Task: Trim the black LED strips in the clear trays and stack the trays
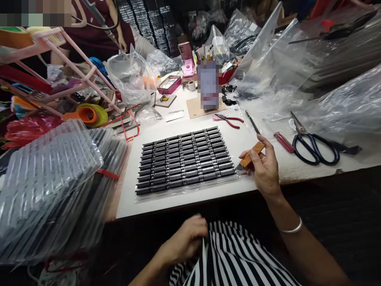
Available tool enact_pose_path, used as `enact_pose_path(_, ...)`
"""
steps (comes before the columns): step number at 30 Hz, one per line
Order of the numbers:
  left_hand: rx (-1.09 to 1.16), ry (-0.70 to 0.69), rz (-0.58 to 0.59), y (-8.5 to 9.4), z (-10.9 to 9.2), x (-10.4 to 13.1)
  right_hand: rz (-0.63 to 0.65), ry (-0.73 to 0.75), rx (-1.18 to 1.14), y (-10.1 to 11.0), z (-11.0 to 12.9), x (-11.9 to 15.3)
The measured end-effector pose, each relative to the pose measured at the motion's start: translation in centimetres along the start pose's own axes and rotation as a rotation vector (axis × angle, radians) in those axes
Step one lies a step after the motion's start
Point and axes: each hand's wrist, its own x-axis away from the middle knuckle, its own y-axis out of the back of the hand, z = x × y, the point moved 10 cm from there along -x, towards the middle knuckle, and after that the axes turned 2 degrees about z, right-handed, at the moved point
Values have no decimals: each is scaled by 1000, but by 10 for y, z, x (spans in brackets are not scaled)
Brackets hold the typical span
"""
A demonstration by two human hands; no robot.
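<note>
My right hand (264,167) is closed round an orange-yellow utility knife (251,156), its dark blade pointing at the right edge of the tray. Below the table edge, my left hand (192,234) is closed on the black-and-white striped cloth (235,254) at my lap. Between them and farther forward, a clear plastic tray (190,190) lies flat on the white table top. It bears rows of black parts (184,163) with metal pins. Neither hand clearly touches the tray.
Stacked clear trays (50,171) stand at the left under a pink rack (74,43). Red pliers (230,120), tweezers (252,121), a red-handled cutter (283,142) and scissors (312,147) lie behind and right. Plastic bags (279,75) fill the back right. A person (98,35) is at the back left.
</note>
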Motion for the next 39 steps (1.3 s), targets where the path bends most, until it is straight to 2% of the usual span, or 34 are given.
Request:
enact_pose_path(2, -55, 67, -139, 21, 5, 2, -9, 0, -10, 1, 0, 0)
enact_pose_path(4, -122, 101, -213, 33, 5, 5, -20, -2, -22, 2, 0, 1)
enact_pose_path(9, -383, 213, -121, 27, 6, 7, -62, -23, -22, 8, -3, 2)
enact_pose_path(11, -376, 242, -158, 33, 3, 8, -80, -26, -13, 11, -5, 1)
enact_pose_path(14, -280, 136, -388, 60, -21, 17, -96, -30, -19, 12, -6, 0)
enact_pose_path(17, -290, -8, -793, 105, -48, 55, -106, -11, -45, 12, -5, -1)
enact_pose_path(19, -419, 13, -1037, 130, -53, 88, -118, 3, -53, 12, -4, -1)
enact_pose_path(21, -578, 143, -1153, 147, -45, 112, -137, 10, -49, 14, -3, -2)
enact_pose_path(25, -695, 431, -1078, 163, -2, 132, -180, 39, -20, 19, -3, -3)
enact_pose_path(28, -687, 504, -987, 160, 22, 132, -196, 46, -19, 22, -4, -4)
enact_pose_path(32, -738, 505, -921, 153, 30, 126, -245, 22, 11, 27, -5, -5)
enact_pose_path(35, -790, 495, -921, 151, 29, 125, -284, 22, 58, 30, -4, -4)
enact_pose_path(39, -835, 481, -937, 151, 27, 125, -269, 99, 141, 27, 3, -3)
